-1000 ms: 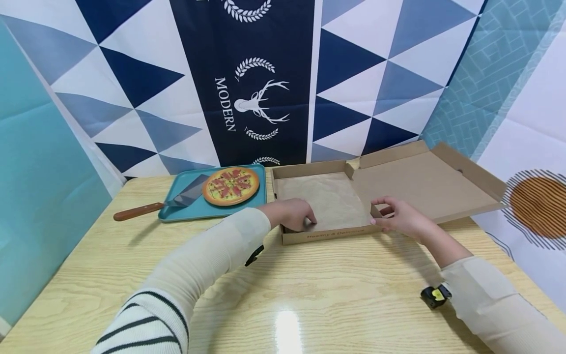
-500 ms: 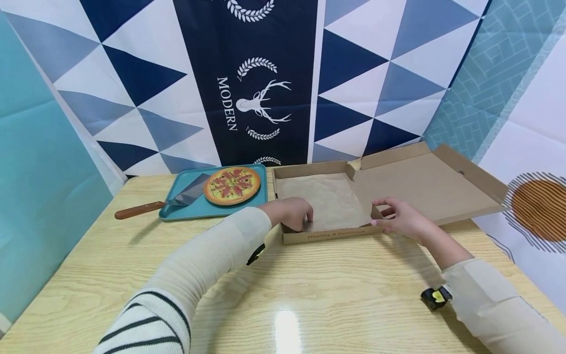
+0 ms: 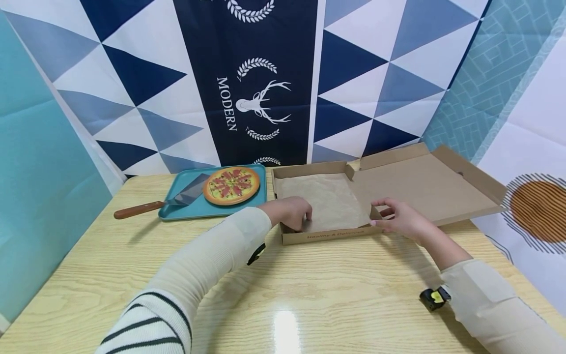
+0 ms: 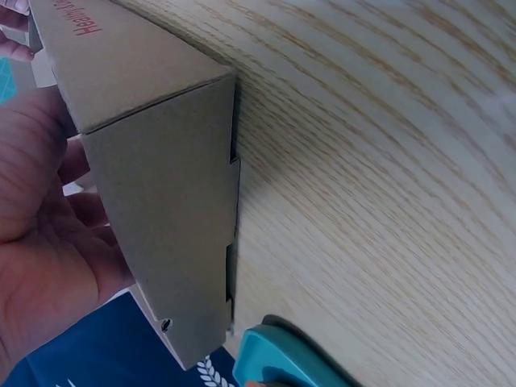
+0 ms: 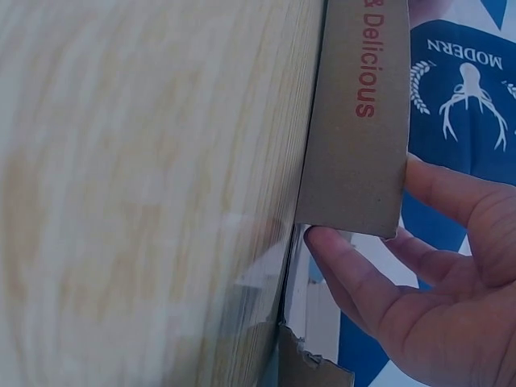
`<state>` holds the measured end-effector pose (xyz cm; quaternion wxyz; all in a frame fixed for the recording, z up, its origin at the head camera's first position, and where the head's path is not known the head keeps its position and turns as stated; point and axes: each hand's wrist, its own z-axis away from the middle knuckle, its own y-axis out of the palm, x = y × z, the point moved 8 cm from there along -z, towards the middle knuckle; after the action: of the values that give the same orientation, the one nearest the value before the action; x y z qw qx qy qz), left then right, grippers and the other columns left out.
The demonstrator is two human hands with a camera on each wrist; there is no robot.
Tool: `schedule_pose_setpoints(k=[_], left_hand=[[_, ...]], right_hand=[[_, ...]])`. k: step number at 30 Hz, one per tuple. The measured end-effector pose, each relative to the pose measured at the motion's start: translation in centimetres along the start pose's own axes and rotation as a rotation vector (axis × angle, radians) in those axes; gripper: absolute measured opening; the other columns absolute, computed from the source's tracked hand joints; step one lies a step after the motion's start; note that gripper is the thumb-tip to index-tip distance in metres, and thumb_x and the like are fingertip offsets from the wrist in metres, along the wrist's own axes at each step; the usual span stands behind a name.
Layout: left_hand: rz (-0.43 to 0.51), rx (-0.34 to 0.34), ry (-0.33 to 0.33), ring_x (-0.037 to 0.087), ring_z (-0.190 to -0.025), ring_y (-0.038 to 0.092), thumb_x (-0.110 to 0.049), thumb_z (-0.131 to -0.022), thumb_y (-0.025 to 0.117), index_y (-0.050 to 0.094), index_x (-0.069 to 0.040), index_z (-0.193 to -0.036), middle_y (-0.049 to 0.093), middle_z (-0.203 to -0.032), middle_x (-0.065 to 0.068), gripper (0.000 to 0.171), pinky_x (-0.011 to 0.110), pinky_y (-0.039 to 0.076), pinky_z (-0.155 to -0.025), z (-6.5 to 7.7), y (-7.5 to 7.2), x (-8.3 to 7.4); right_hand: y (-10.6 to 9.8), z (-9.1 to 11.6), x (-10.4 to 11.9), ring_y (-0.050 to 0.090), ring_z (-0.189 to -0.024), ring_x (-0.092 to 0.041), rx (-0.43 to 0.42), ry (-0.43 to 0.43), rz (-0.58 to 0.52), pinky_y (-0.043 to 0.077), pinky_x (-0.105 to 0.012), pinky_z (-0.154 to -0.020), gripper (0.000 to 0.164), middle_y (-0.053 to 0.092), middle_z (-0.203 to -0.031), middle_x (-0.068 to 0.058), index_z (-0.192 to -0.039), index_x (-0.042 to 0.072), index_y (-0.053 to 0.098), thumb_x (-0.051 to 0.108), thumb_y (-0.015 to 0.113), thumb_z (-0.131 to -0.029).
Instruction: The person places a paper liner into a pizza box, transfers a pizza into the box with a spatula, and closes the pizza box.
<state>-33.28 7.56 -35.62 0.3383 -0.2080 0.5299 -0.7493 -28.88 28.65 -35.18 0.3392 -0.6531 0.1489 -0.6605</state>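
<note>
An open cardboard pizza box [image 3: 336, 235] lies at the back middle of the table, lined with brown paper [image 3: 320, 196]. The left hand [image 3: 294, 214] reaches over the near left corner into the box, fingertips down against the paper. In the left wrist view that hand [image 4: 48, 210] shows behind the box's side wall [image 4: 161, 218], fingers loosely bent and partly hidden. At the near right corner, the right hand [image 3: 402, 219] holds the box between thumb and fingers. The right wrist view has this hand [image 5: 451, 274] around the end of the front wall [image 5: 355, 161].
Left of the box is a teal tray [image 3: 185, 212] bearing a pizza [image 3: 231, 186] and a pizza server [image 3: 192, 191], its wooden handle [image 3: 138, 210] jutting over the tray's edge. The box lid [image 3: 424, 182] is folded out to the right. Patterned cloth [image 3: 349, 98] hangs behind.
The left fingertips have drawn slightly to the left within the box's near corner. The right hand keeps its place, and the box and tray stay put.
</note>
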Motion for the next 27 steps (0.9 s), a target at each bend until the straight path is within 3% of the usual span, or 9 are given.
schedule_pose_setpoints(k=[9,13,17,21,27], left_hand=[[0.005,-0.028,0.006,0.015,-0.110,0.055,-0.019,-0.091,0.067,0.066,-0.009,-0.122,0.064,-0.120,0.004,0.032,0.027,0.044,-0.097,0.3,-0.4,0.4],[0.027,-0.052,0.012,0.015,-0.106,0.055,-0.027,-0.088,0.073,0.065,-0.009,-0.124,0.063,-0.119,0.005,0.041,0.027,0.044,-0.096,0.8,-1.0,0.5],[0.065,-0.061,0.013,0.016,-0.102,0.052,-0.029,-0.087,0.075,0.064,-0.009,-0.125,0.062,-0.121,0.005,0.045,0.029,0.043,-0.096,1.2,-1.5,0.7],[0.089,-0.074,0.020,0.015,-0.108,0.052,-0.028,-0.088,0.074,0.064,-0.009,-0.126,0.061,-0.125,0.005,0.044,0.030,0.042,-0.099,1.5,-1.9,1.0],[0.171,-0.160,0.050,0.019,-0.115,0.054,-0.022,-0.090,0.070,0.064,-0.007,-0.125,0.061,-0.128,0.006,0.039,0.032,0.042,-0.100,1.8,-2.8,1.4]], right_hand=[[0.1,-0.1,0.4,0.060,-0.101,-0.037,0.006,-0.006,-0.007,0.057,-0.041,-0.078,0.063,0.043,-0.126,-0.042,-0.141,-0.013,0.032,0.012,0.066,-0.094],[0.1,-0.1,0.6,0.057,-0.106,-0.044,0.004,-0.011,0.014,0.056,-0.042,-0.079,0.063,0.041,-0.128,-0.042,-0.140,-0.014,0.032,0.011,0.066,-0.094],[-0.3,-0.1,1.4,0.047,-0.117,-0.055,-0.048,-0.018,0.139,0.052,-0.052,-0.086,0.067,0.037,-0.135,-0.042,-0.141,-0.014,0.032,0.014,0.068,-0.092],[-0.9,0.0,3.3,0.043,-0.119,-0.057,-0.152,-0.061,0.313,0.046,-0.062,-0.088,0.069,0.040,-0.135,-0.041,-0.140,-0.012,0.037,0.016,0.072,-0.088],[-1.0,0.3,6.3,0.049,-0.110,-0.052,-0.278,-0.151,0.438,0.045,-0.061,-0.084,0.065,0.046,-0.128,-0.036,-0.136,-0.011,0.045,0.015,0.074,-0.085]])
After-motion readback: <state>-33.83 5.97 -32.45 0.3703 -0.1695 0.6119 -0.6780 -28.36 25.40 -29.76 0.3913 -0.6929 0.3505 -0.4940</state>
